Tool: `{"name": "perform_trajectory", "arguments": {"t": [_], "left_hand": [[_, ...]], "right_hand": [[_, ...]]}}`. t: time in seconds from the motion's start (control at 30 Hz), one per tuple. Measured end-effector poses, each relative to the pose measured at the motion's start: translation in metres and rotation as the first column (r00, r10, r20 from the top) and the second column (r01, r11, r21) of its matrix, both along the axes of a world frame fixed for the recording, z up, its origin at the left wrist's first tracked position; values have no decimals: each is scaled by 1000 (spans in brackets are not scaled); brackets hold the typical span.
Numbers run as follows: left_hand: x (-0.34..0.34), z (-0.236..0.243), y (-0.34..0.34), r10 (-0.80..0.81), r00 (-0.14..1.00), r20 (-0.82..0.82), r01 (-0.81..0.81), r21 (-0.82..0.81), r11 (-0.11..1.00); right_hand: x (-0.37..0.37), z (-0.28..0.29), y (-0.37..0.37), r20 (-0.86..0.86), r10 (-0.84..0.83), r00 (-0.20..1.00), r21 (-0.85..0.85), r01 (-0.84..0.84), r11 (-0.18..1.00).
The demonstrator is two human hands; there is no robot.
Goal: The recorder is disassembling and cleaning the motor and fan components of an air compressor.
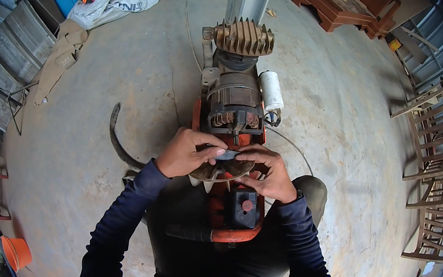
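Observation:
A motor-driven air compressor stands on the floor in front of me, its copper windings showing at the near end. Over its orange base, between my knees, a round fan wheel with pale blades on its underside is held tilted. My right hand grips the wheel's right side, thumb below and fingers on top. A small grey flat piece sits at the top of the wheel, pinched by my left hand; right fingertips touch it too. Whether this piece belongs to the wheel I cannot tell.
The compressor carries a white cylinder, a black switch box and a curved handle. A dark curved strip lies left on the concrete floor. Wooden frames lean at right; a white sack lies far left.

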State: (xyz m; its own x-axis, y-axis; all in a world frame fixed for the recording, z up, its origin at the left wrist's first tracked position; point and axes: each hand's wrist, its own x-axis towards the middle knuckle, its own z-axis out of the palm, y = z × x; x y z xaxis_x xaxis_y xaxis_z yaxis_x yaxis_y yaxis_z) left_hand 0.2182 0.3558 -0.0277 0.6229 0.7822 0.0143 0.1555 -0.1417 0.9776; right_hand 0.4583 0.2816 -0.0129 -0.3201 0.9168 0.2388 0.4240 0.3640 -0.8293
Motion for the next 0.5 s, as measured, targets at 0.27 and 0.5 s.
{"name": "perform_trajectory", "arguments": {"t": [0.27,0.5], "left_hand": [[-8,-19,0,-51,996,67,19,413,911],[-11,-24,6,-85,996,29,51,599,799]], "right_hand": [[4,-10,-1,-15,34,999,-55,-35,998],[5,-16,-1,-4,59,998,-12,-59,998]]}}
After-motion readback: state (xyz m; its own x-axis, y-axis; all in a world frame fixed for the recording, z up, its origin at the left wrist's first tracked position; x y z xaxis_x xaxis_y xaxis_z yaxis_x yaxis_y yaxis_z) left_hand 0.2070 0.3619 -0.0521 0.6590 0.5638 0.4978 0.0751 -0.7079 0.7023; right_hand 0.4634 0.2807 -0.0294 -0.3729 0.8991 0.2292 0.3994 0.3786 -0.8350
